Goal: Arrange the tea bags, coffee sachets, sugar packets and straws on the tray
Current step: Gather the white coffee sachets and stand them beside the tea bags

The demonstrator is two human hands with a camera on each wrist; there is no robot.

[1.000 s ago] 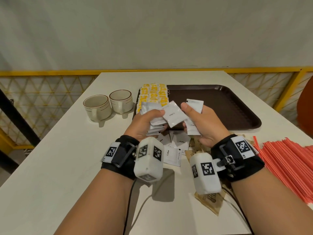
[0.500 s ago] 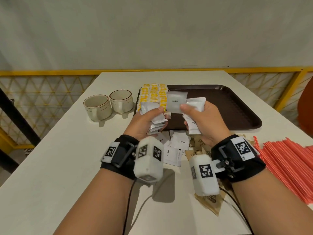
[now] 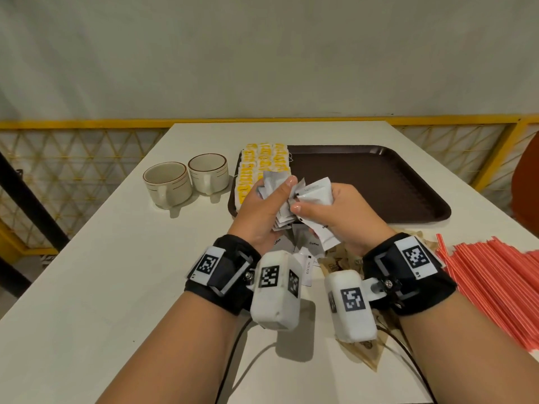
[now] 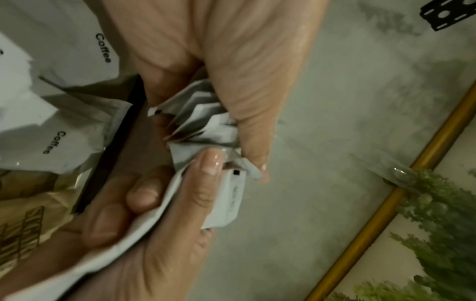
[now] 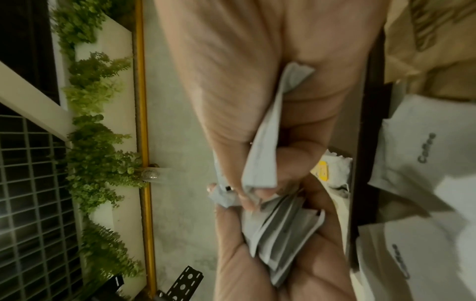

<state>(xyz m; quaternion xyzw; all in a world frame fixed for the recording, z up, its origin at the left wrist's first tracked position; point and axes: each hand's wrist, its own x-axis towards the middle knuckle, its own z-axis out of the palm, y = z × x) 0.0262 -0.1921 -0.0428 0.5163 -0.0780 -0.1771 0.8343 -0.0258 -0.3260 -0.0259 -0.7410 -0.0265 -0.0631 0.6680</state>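
Two cups (image 3: 185, 180) stand beside one brown tray (image 3: 379, 182), where tea bags (image 3: 262, 164) lie in three rows. The left hand (image 3: 262, 211) grips fanned white sachets (image 3: 281, 218), too overlapped to count; the right hand (image 3: 344, 217) pinches a few more (image 3: 316, 191). Straws (image 3: 490, 281) run off-frame.

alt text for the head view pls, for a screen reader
Both hands, left hand and right hand, hold white sachets above a brown tray with yellow tea bags in its left end; two cups stand left, red straws lie right.
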